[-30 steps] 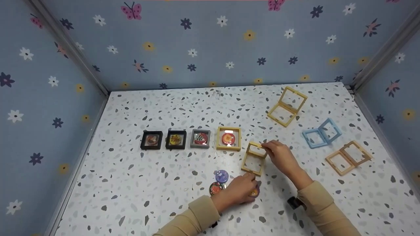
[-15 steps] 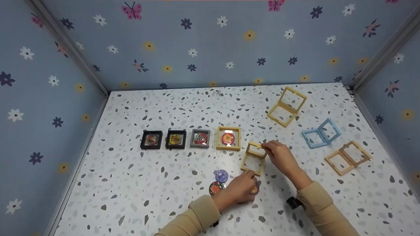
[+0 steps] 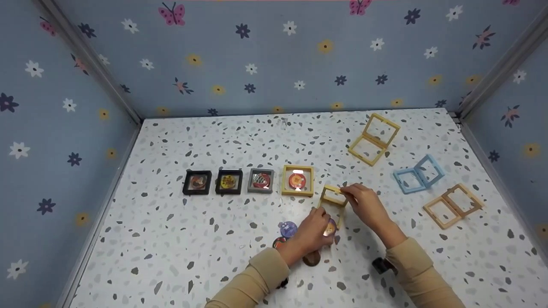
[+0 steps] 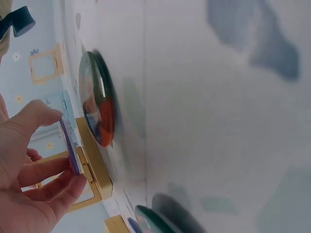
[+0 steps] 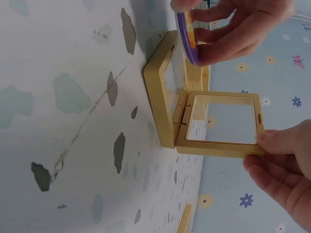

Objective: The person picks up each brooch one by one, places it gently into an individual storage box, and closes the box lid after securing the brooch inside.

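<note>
My left hand [image 3: 314, 231] pinches a purple-rimmed round badge [image 5: 187, 34] between thumb and fingers. It holds the badge tilted above the base of an unfolded yellow display frame [image 5: 214, 149], whose lid stands up from the table. At the lid's free edge, my right hand [image 3: 367, 207] grips it with thumb and fingertips. Beside and under the left hand lie a lilac badge [image 3: 288, 229], a red and dark badge [image 3: 279, 243] partly covered by the wrist, and a brown badge [image 3: 311, 258].
To the left, a row holds closed frames with badges inside: two black ones, a grey frame [image 3: 261, 191] and a yellow frame [image 3: 297, 193]. At the right stand unfolded frames: yellow [image 3: 376, 141], light blue [image 3: 417, 190] and tan [image 3: 454, 206]. Patterned walls enclose the table.
My left hand has lifted the purple-rimmed badge and moved it forward over the frame's base, uncovering the brown badge. The right hand stays on the lid.
</note>
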The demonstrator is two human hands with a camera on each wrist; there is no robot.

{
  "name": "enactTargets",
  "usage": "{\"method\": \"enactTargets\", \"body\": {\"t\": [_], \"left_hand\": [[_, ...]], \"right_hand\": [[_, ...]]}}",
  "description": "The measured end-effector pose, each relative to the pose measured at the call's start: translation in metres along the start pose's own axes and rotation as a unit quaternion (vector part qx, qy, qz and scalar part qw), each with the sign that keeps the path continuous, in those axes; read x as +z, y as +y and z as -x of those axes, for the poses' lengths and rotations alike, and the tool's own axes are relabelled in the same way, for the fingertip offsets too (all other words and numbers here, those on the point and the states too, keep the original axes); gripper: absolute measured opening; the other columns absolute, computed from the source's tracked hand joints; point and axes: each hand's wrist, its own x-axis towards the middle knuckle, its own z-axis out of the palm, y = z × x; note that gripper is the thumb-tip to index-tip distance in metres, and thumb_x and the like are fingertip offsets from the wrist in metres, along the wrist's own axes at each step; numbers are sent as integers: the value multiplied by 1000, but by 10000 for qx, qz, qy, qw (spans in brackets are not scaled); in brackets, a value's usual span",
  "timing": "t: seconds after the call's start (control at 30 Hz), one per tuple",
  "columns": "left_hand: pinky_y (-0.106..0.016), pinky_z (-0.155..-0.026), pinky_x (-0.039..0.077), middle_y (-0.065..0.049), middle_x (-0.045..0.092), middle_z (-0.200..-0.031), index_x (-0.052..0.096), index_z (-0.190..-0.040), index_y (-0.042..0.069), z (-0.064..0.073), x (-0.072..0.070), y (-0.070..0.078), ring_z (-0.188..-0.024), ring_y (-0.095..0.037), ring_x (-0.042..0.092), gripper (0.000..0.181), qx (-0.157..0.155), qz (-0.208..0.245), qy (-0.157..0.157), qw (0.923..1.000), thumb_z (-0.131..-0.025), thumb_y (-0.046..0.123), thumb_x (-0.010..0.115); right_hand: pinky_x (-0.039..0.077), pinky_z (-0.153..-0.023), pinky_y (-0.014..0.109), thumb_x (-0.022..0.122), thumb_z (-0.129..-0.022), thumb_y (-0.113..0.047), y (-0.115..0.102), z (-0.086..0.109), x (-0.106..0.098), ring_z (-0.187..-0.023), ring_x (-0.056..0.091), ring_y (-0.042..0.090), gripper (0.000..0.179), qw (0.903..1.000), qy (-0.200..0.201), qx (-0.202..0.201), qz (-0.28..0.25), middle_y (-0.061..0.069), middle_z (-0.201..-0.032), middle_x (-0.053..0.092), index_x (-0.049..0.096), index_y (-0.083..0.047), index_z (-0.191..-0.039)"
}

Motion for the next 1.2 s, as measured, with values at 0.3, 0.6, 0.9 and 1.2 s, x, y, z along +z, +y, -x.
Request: {"method": "enactTargets", "body": {"t": [0.3,0.6,0.9,1.2], "left_hand": [[-23,-73,44,-8,49,-96,60,-98,-1,-15,0,-4,-86,-17,46,40,-638,74,-47,9979,-69,25,69],[-24,-75,43,-10,52,-102,60,-101,-1,-29,4,-4,-88,-18,47,36,-727,-112,-125,9972,-77,26,64],[-24,-77,43,-10,53,-104,60,-103,-2,-35,8,-4,-89,-18,48,37,-786,-218,-201,9965,-78,26,64],[-25,-74,44,-10,53,-100,62,-98,-1,-37,10,-3,-86,-19,48,33,-722,-372,-158,9966,-78,26,64]], "right_hand": [[48,-67,34,60,-81,0,1,0,1,-81,59,21,15,10000,65,-13,-40,8,-89,62,65,-2,-96],[48,-69,35,59,-82,-1,-2,0,0,-82,59,22,16,9998,-54,158,93,8,-89,62,65,-3,-97],[48,-70,35,59,-82,-1,-3,-1,0,-82,59,23,16,9997,-86,207,108,9,-90,62,65,-2,-97],[48,-70,36,59,-81,0,-3,-1,0,-82,59,22,17,9995,-137,282,70,9,-90,62,65,-2,-97]]}}
